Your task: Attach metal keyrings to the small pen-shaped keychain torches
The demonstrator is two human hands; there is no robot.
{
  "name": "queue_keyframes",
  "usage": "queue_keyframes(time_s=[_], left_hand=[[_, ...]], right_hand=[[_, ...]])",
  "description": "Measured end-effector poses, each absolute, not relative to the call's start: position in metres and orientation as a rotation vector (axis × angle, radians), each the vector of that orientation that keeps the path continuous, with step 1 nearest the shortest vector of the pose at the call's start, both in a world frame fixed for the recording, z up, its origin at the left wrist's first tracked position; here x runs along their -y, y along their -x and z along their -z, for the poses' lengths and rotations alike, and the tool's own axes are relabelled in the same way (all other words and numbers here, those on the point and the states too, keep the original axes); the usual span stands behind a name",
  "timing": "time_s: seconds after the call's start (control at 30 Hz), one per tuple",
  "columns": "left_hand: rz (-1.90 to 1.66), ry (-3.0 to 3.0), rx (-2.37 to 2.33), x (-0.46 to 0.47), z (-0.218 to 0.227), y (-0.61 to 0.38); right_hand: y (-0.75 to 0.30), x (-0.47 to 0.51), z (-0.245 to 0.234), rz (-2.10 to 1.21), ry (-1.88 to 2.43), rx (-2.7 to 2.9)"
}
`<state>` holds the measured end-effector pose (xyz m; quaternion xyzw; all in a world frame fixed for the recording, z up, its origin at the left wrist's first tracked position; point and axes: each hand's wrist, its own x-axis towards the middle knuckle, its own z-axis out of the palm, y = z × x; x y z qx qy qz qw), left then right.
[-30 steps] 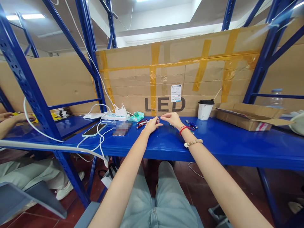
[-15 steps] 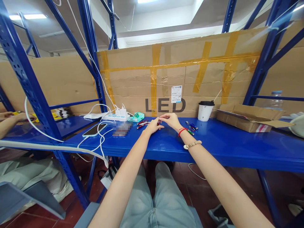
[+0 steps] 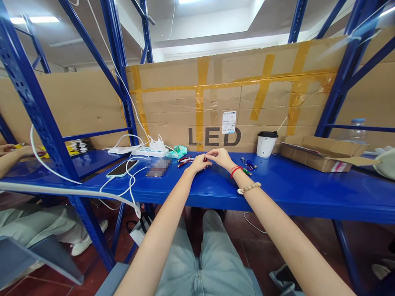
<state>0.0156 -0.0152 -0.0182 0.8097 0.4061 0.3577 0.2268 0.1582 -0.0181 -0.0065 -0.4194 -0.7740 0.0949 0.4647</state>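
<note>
Over the blue tabletop (image 3: 277,183), my left hand (image 3: 199,163) is closed around a small dark red pen-like piece (image 3: 205,159), mostly hidden by the fingers. The fingertips of my right hand (image 3: 220,157) pinch at the top of that same piece, so both hands touch each other there. Just left of my left hand lie several red and silver pen-like pieces (image 3: 185,161). Beyond my right wrist are blue pen-like pieces (image 3: 249,163) and a green one (image 3: 247,171), partly hidden by the wrist.
Left on the table are a phone (image 3: 122,168), white cables, a power strip (image 3: 151,151) and a green packet (image 3: 177,151). A lidded paper cup (image 3: 266,144) and an open cardboard box (image 3: 321,154) stand right. Cardboard (image 3: 173,111) walls the back. Another person's arm (image 3: 18,158) shows far left.
Fingers of both hands have shifted slightly around the red piece, the right hand dipping a little. The view has moved a touch, and the person at left has moved a foot.
</note>
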Motion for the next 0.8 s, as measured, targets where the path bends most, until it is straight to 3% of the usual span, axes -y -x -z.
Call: queue_keyframes(time_s=[0.23, 0.47, 0.8], left_hand=[[-0.977, -2.212, -1.137, 0.013, 0.019, -0.014], [-0.930, -2.472, -1.240, 0.019, 0.015, -0.010], [-0.718, -2.522, -1.490, 0.037, 0.007, -0.011]], right_hand=[[-0.162, 0.022, -0.001, -0.109, 1.065, 1.896], [-0.185, 0.031, -0.004, 0.010, 1.864, 1.362], [-0.192, 0.020, 0.011, 0.000, 2.224, 1.239]])
